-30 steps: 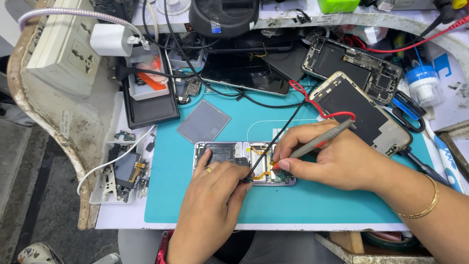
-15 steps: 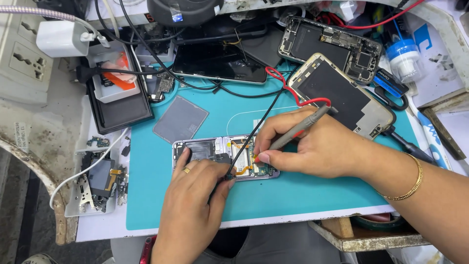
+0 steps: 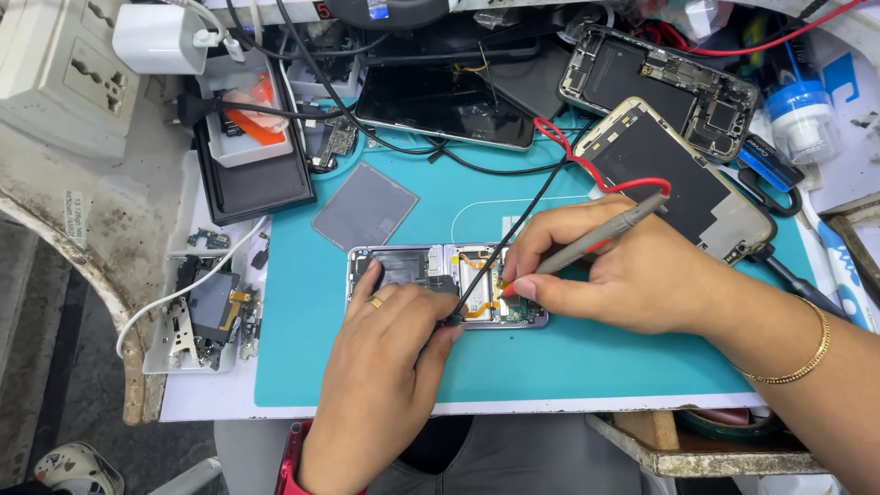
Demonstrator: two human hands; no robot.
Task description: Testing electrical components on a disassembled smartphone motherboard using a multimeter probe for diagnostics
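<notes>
An opened folding phone (image 3: 412,268) lies flat on a teal work mat (image 3: 568,362), its inner boards and an orange flex cable showing. My left hand (image 3: 385,357) rests on the phone's lower edge and holds a black test probe (image 3: 469,291) against the board. My right hand (image 3: 610,270) pinches a grey probe with a red tip (image 3: 596,240) and touches it to the phone's right half. A black lead (image 3: 532,206) and a red lead (image 3: 587,170) run up from the probes toward the back of the bench.
A grey square panel (image 3: 365,206) lies on the mat above the phone. Two opened phones (image 3: 697,179) (image 3: 660,82) and a dark screen (image 3: 445,105) sit at the back right. A black tray (image 3: 252,174), a white tray of small parts (image 3: 202,316) and a power strip (image 3: 64,78) stand at the left.
The view has moved closer and shifted slightly. Both hands stay on the phone with their probes, with only small changes of the tips on the board.
</notes>
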